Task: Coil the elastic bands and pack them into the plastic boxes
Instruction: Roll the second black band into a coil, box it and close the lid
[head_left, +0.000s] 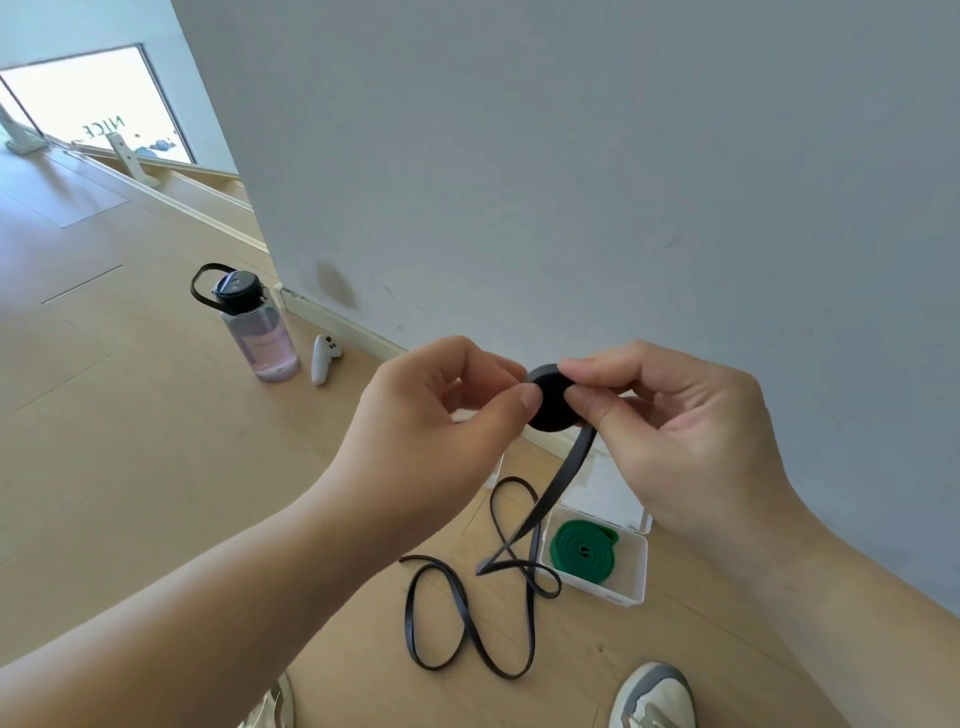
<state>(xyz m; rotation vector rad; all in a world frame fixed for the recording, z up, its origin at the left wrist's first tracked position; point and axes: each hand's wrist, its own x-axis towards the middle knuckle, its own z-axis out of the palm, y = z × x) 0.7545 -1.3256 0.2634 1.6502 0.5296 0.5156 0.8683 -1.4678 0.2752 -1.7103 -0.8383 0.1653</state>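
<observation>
A black elastic band (549, 402) is partly rolled into a small tight coil held up in front of the wall. My left hand (441, 415) pinches the coil's left side with thumb and fingers. My right hand (670, 415) pinches its right side. The band's loose tail hangs from the coil and lies in loops on the wooden floor. A white plastic box (631, 577) sits on the floor by the wall, and a coiled green elastic band (579, 545) lies inside it. A second white box behind it is mostly hidden by my right hand.
A clear water bottle (257, 325) with a black lid stands on the floor to the left. A white controller (323, 359) lies beside it near the skirting board. The wall runs close behind. My shoes (652, 696) show at the bottom edge.
</observation>
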